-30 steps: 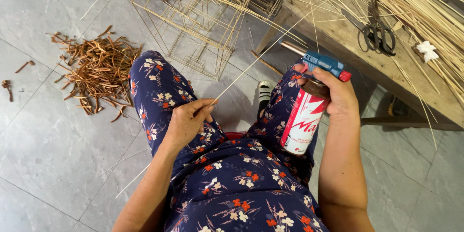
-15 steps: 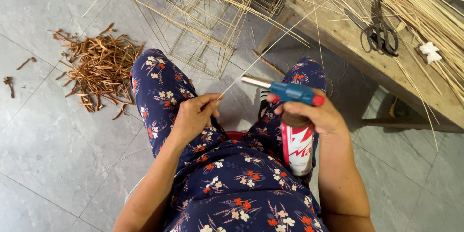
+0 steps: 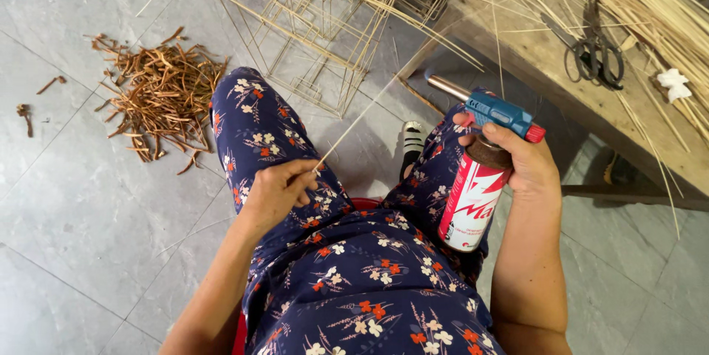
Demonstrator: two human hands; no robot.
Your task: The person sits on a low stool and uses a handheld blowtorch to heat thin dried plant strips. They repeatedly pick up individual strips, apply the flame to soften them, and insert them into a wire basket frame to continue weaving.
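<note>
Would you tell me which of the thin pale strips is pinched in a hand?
The single strip rising from the left hand toward the wire frame; the others lie loose across the bench.

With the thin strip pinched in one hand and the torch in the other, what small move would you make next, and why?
Probably swing the torch nozzle left toward the thin strip. The left hand pinches the strip's near end over the knee, and the right hand grips the torch on its red and white can, but the nozzle points away from the strip, with a clear gap between them.
</note>
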